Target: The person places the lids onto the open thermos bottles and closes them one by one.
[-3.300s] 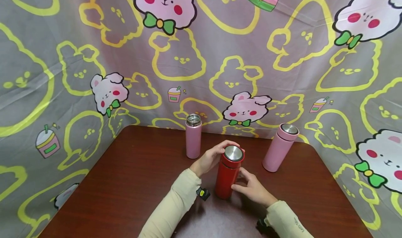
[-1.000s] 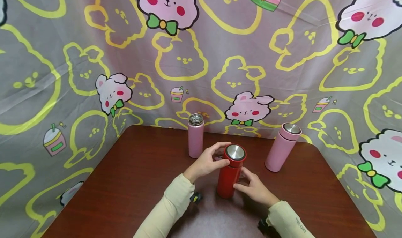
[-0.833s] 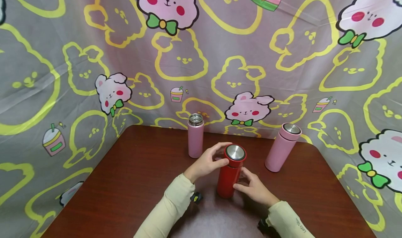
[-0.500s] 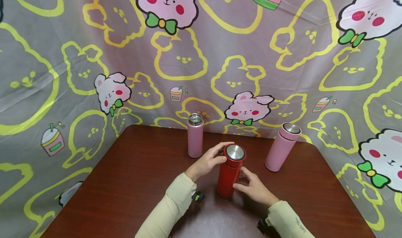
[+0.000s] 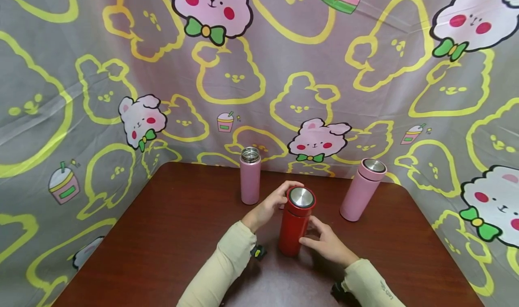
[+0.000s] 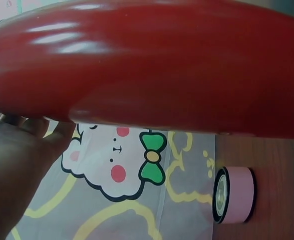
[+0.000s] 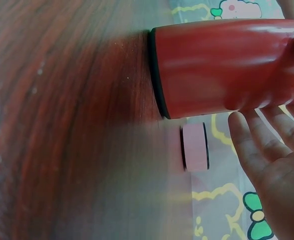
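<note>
A red thermos point(image 5: 293, 235) with a silver-topped red lid point(image 5: 302, 197) stands upright on the table, close to the person. My left hand point(image 5: 265, 210) grips the lid from the left, with fingers bent around its far side. Lower down, my right hand point(image 5: 329, 244) holds the thermos body from the right, thumb in front and fingers behind it. The right wrist view shows those fingers point(image 7: 264, 135) along the red wall, above its black base ring. Behind the thermos lies a small pink lid point(image 6: 239, 195), mostly hidden in the head view.
An uncapped pink thermos point(image 5: 250, 181) with a bare steel neck stands at the back, left of the red one. Another pink thermos point(image 5: 361, 194), lid on, is at the back right. A patterned cloth point(image 5: 259, 113) hangs around the dark wooden table point(image 5: 170, 226).
The left hand has turned on the lid, its thumb drawing back from the front toward the left side. The right hand keeps its hold, and the red thermos stays in place.
</note>
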Action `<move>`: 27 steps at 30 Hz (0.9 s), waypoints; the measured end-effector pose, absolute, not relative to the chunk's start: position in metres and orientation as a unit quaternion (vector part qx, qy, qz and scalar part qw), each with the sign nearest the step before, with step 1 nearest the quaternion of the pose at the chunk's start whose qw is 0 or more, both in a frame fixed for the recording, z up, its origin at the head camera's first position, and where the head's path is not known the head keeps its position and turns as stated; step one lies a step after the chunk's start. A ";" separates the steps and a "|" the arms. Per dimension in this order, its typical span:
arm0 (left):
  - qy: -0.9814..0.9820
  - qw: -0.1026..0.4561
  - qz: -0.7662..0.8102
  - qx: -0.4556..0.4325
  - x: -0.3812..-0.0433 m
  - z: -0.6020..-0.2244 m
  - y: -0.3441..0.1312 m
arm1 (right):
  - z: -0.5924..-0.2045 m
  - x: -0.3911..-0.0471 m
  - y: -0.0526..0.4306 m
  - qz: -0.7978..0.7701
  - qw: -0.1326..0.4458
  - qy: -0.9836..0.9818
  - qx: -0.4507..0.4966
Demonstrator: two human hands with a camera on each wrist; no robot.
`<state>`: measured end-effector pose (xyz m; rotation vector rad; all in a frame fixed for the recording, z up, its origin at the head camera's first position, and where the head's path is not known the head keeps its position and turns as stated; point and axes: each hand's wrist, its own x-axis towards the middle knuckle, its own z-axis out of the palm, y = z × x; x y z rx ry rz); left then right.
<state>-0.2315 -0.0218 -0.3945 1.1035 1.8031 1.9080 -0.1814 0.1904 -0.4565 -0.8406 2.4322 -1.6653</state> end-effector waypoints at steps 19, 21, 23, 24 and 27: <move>0.574 0.173 0.700 0.387 -0.241 -0.399 -0.015 | -0.482 -0.194 0.197 -0.545 0.034 0.791 -0.275; 0.572 0.174 0.702 0.388 -0.241 -0.398 -0.014 | -0.484 -0.194 0.198 -0.545 0.033 0.792 -0.275; 0.569 0.173 0.703 0.390 -0.242 -0.398 -0.014 | -0.484 -0.194 0.198 -0.546 0.030 0.790 -0.276; 0.568 0.173 0.703 0.392 -0.242 -0.398 -0.014 | -0.484 -0.194 0.197 -0.548 0.030 0.789 -0.276; 0.562 0.177 0.705 0.394 -0.242 -0.398 -0.013 | -0.484 -0.193 0.197 -0.545 0.025 0.790 -0.279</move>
